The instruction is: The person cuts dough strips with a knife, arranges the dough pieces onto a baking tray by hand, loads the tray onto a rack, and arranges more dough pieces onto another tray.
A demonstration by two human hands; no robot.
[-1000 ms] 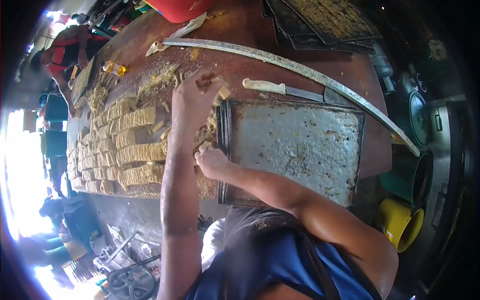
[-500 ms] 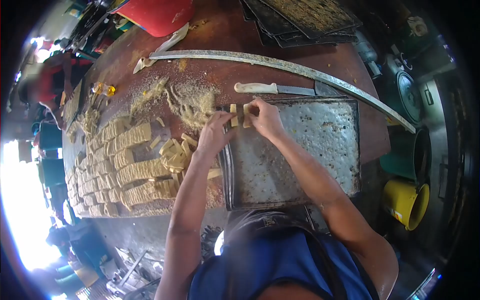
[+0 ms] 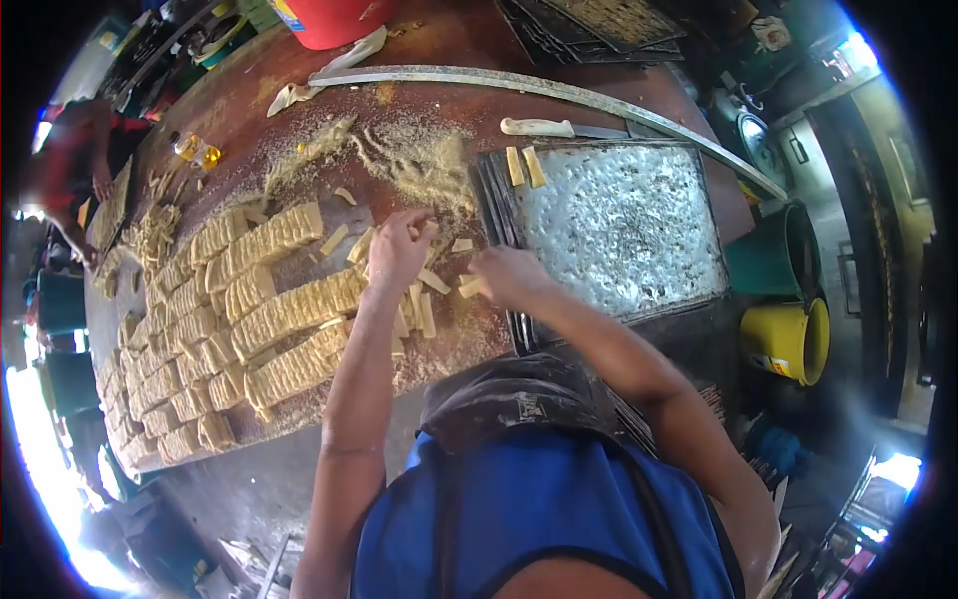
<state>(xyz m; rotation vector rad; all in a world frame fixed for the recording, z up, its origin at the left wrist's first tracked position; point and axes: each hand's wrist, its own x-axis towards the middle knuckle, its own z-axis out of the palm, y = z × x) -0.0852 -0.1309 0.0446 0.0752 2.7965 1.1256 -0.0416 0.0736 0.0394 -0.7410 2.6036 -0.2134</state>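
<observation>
My left hand (image 3: 397,248) is over the loose dough strips, fingers curled around a pale strip (image 3: 430,230) that shows at the fingertips. To its right, my right hand (image 3: 511,280) reaches across the tray's left edge, its fingers closed on another dough strip (image 3: 470,288). Two short dough strips (image 3: 525,167) lie side by side in the upper left corner of the worn metal tray (image 3: 629,225), which tops a stack. Several cut strips (image 3: 427,309) are scattered beneath and between my hands. Rows of sliced dough (image 3: 294,314) cover the table to the left.
Behind the tray are a white-handled knife (image 3: 539,128) and a long metal bar (image 3: 559,88). Crumbs or flour (image 3: 419,165) lie beyond my left hand. A small bottle of yellow liquid (image 3: 196,150), a red bucket (image 3: 339,20) and dark trays (image 3: 599,30) stand farther off. Another person (image 3: 85,170) is at far left.
Both hands have left the tray's upper left corner, where two strips now lie. They have come back toward the loose strips and closed on pieces there. The view has shifted.
</observation>
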